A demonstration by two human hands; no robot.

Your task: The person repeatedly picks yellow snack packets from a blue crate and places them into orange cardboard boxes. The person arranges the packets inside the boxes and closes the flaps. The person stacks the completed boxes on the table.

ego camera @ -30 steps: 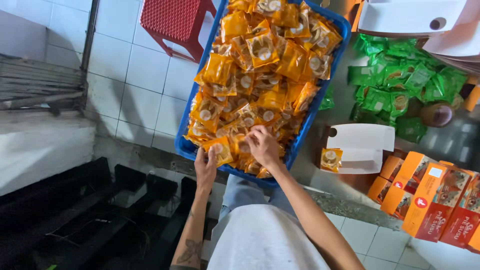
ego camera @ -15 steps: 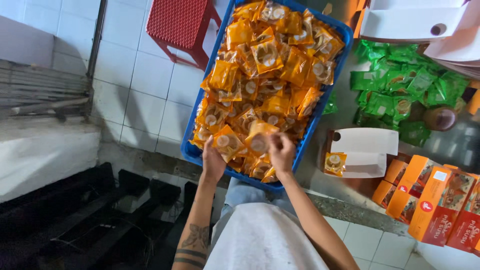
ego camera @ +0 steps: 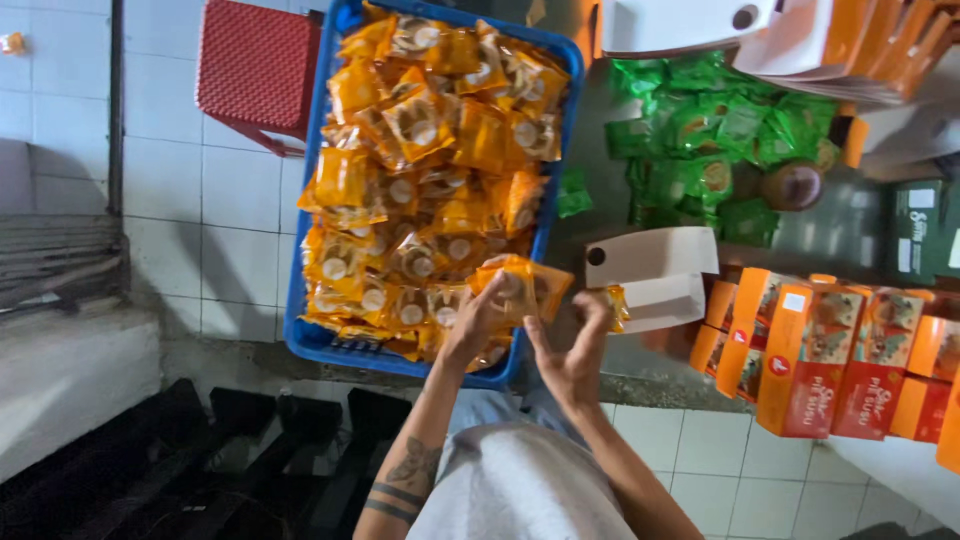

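Note:
A blue plastic crate (ego camera: 310, 340) is heaped with orange snack packets (ego camera: 430, 160). My left hand (ego camera: 475, 322) is at the crate's near right corner and grips a small stack of orange packets (ego camera: 520, 285), lifted just above the heap. Beside it, over the crate's right edge, my right hand (ego camera: 572, 352) has its fingers spread with the palm turned toward the stack. Its fingertips are close to a single orange packet (ego camera: 616, 305) that lies against an open white carton (ego camera: 650, 272). Whether they touch it is unclear.
Green snack packets (ego camera: 700, 140) are piled right of the crate. Filled orange cartons (ego camera: 810, 360) stand in a row at the right. Flat white and orange carton blanks (ego camera: 800, 30) lie at the top right. A red stool (ego camera: 258, 70) stands on the tiled floor, with black moulded trays (ego camera: 200, 460) at the lower left.
Both hands have moved right, from the crate's near middle to its near right corner. The left hand has lifted a stack of orange packets, and the right hand has come off the heap.

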